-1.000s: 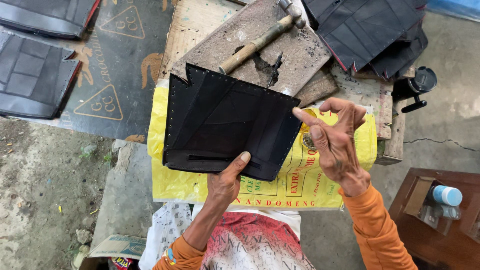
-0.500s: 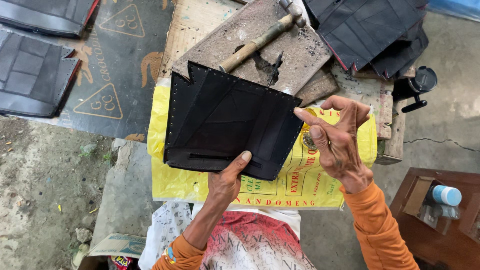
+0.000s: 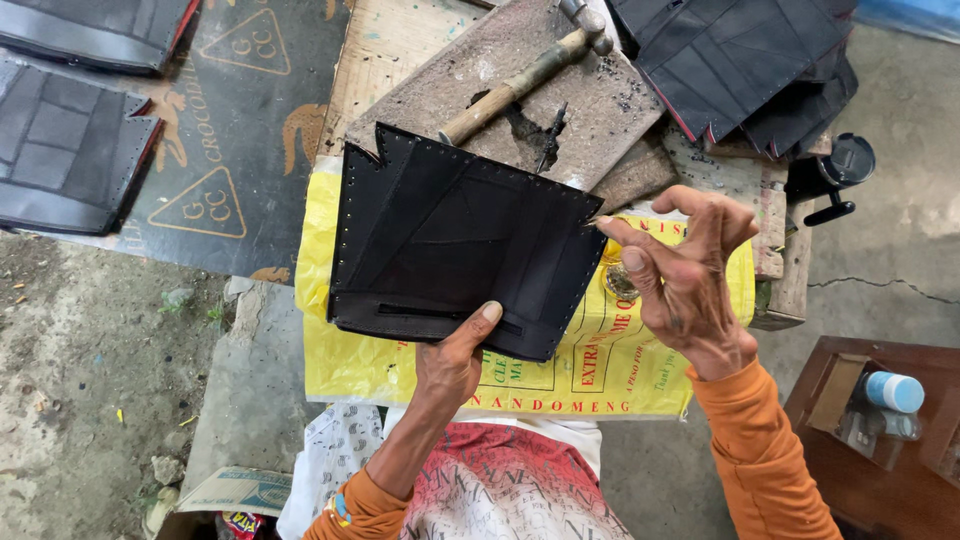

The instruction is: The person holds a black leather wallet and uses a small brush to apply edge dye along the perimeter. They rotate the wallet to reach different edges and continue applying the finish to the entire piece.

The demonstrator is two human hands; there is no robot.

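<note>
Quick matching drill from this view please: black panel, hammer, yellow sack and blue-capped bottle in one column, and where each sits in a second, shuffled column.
1 black panel
2 hammer
3 yellow sack
4 blue-capped bottle

A lying on the worn board at the top
B spread under the panel
C on the brown stand, lower right
D pinched at its bottom edge by the left hand

Pairs: 1-D, 2-A, 3-B, 4-C

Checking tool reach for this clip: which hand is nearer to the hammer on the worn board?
Right. The right hand hovers just below and right of the hammer; the left hand grips the black panel's lower edge, farther away.
</note>
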